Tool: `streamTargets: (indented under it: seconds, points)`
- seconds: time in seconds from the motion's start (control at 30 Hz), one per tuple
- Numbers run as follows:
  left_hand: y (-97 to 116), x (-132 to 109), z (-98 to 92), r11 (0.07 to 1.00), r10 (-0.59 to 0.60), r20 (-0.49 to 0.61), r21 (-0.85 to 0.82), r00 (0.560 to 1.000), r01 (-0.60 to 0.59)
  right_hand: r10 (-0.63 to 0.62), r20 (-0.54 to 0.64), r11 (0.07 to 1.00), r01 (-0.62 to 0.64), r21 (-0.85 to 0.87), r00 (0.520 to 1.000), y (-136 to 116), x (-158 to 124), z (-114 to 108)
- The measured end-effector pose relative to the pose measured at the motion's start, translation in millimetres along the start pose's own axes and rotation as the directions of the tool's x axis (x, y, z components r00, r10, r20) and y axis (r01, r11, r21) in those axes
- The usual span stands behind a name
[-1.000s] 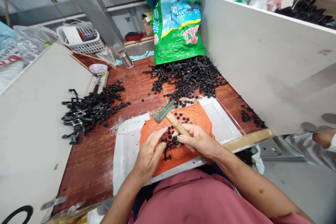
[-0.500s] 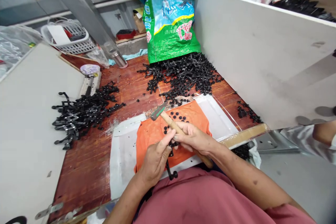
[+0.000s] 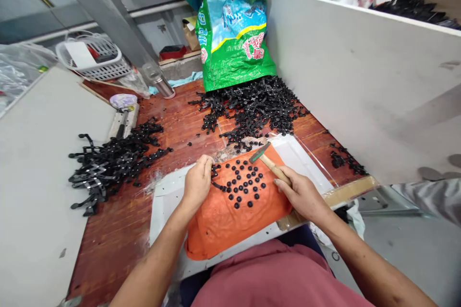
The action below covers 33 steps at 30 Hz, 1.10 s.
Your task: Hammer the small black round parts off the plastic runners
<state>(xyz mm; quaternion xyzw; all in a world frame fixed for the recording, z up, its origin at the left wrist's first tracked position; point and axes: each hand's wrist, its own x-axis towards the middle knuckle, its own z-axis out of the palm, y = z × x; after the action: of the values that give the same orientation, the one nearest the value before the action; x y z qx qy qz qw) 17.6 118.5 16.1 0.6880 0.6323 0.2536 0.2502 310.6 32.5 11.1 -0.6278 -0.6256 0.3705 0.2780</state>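
Note:
My right hand [image 3: 297, 189] is closed round the wooden handle of a small hammer [image 3: 275, 169], its head held over the upper right of an orange cloth [image 3: 223, 230]. In my closed left hand [image 3: 199, 180] is a black jointed strip [image 3: 219, 184], mostly hidden by the fingers; its visible end reaches right over the cloth. Several small round black caps [image 3: 248, 184] lie spread on the cloth between both hands. Under the cloth is a white board [image 3: 163, 206].
A heap of black linked parts [image 3: 252, 105] spills below a green and blue sack [image 3: 237, 53]. Another pile of black jointed strips [image 3: 111, 163] lies at the left. Grey panels [image 3: 360, 86] flank the wooden table [image 3: 108, 249]. A steel flask [image 3: 163, 85] and white basket [image 3: 104, 60] stand behind.
My hands have parted from close together over the cloth. The left has gone left and up with the black strip; the right has moved right with the hammer, uncovering the caps.

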Motion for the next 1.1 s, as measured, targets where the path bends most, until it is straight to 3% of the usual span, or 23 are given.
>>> streamTargets:
  seconds: [0.27, 0.63, 0.9, 1.1]
  points:
    - [-2.3, 22.4, 14.7, 0.993, -0.018, 0.074, 0.117, 0.997, 0.010, 0.055, 0.026, 0.998, -0.055, 0.015, 0.998, 13.5, 1.2, 4.2]
    - [2.4, 22.7, 21.0, 0.966, -0.021, 0.135, 0.257, 0.991, -0.014, 0.027, 0.019, 0.999, -0.028, 0.043, 0.999, 17.9, 1.8, 5.6]
    - [-2.0, 23.3, 19.6, 0.987, 0.025, 0.099, 0.156, 0.995, -0.041, 0.034, 0.024, 0.998, -0.035, 0.044, 0.999, 18.8, 2.1, 5.0]
    - [-0.6, 21.0, 21.7, 0.953, -0.005, 0.120, 0.302, 0.993, -0.032, 0.019, 0.014, 0.999, -0.020, 0.049, 1.000, 20.5, 2.3, 5.9]
